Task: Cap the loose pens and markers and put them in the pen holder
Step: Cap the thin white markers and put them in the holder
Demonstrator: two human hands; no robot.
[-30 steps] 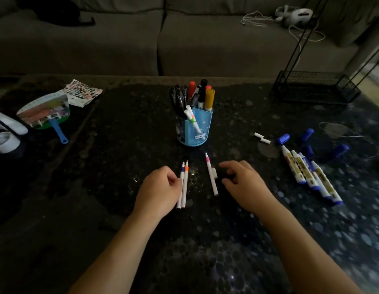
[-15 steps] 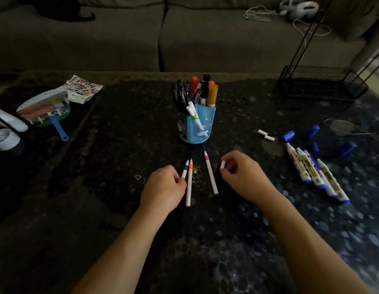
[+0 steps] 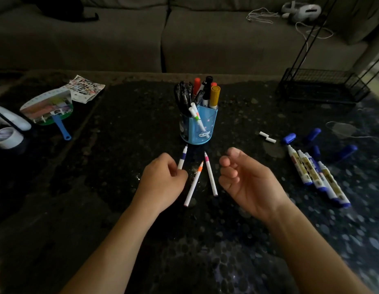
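The blue pen holder (image 3: pixel 198 128) stands upright, already crowded. Just in front of it, the left hand (image 3: pixel 163 183) pinches a purple-banded pen (image 3: pixel 182 160) by its barrel; the right hand (image 3: pixel 248 183) curls shut, contents hidden. The pen looks light, stiff and slick: grip mid-barrel.

Blue pen holder (image 3: pixel 202 128), dark speckled table (image 3: pixel 125 132), seemingly purple-banded white pen (image 3: pixel 182 160).
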